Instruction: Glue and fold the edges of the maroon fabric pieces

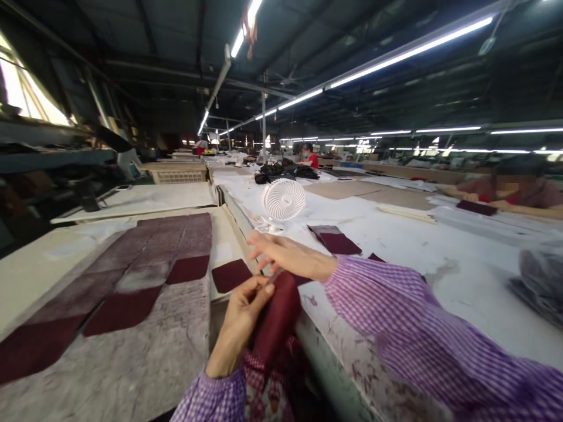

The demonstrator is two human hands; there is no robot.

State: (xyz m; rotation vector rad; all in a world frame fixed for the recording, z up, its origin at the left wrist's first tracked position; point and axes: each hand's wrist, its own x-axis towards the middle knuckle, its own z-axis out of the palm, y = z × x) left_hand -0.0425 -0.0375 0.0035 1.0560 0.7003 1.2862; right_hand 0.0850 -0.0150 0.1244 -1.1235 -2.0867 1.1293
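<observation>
A folded maroon fabric piece (280, 316) hangs at the near edge of the white table, in front of my body. My left hand (241, 310) is closed on its upper edge, pinching it between thumb and fingers. Just above, my right hand (297, 256) reaches across with its fingers stretched out and apart, close to the same edge; its thumb is not clear. Beside my left hand a flat maroon piece (231, 275) lies on the left table. Past my right hand, more maroon pieces (338, 241) lie on the white table.
Rows of overlapping maroon pieces (123, 310) cover part of the left table (176, 363). A white fan (284, 200) stands beyond my hands on the white table (396, 252). A plastic-wrapped bundle (543, 281) sits at right. Another person (523, 190) leans over the table's far right side.
</observation>
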